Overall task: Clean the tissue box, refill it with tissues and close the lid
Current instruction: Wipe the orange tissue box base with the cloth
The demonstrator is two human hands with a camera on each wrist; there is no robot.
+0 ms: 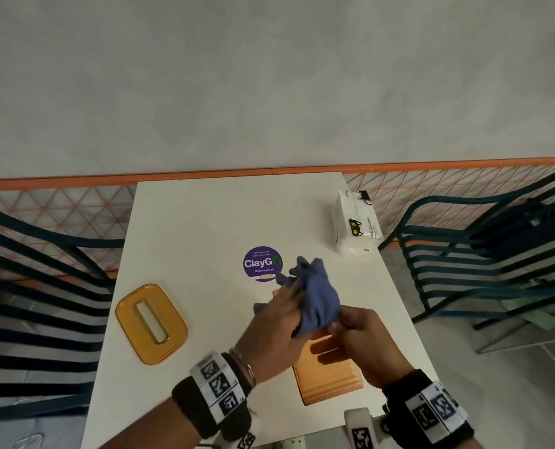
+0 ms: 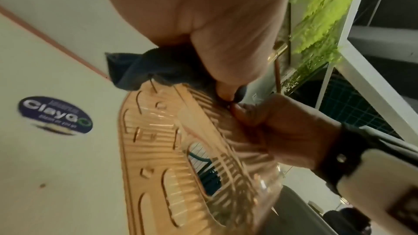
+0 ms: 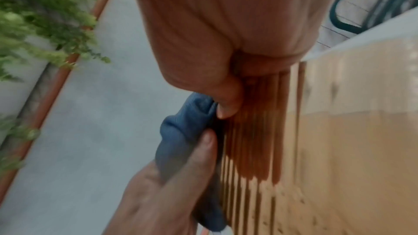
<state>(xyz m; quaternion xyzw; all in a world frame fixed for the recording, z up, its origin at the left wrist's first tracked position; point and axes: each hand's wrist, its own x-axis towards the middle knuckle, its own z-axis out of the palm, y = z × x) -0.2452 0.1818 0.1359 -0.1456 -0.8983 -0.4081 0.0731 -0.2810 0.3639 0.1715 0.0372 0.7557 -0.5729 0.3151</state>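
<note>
A café terrace: white table (image 1: pixel 204 222) with "ClayGo" sticker (image 1: pixel 262 264), slatted chairs (image 1: pixel 496 247), orange railing (image 1: pixel 75 181).

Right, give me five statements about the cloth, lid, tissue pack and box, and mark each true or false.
1. The amber lid lies on the table, off the box. True.
2. The blue cloth lies spread flat on the table. False: the left hand grips it, bunched, against the box.
3. The tissue pack sits inside the amber box. False: it stands near the table's far right corner.
4. The right hand holds the box. True.
5. The purple sticker is stuck on the lid. False: it is on the tabletop.
</note>
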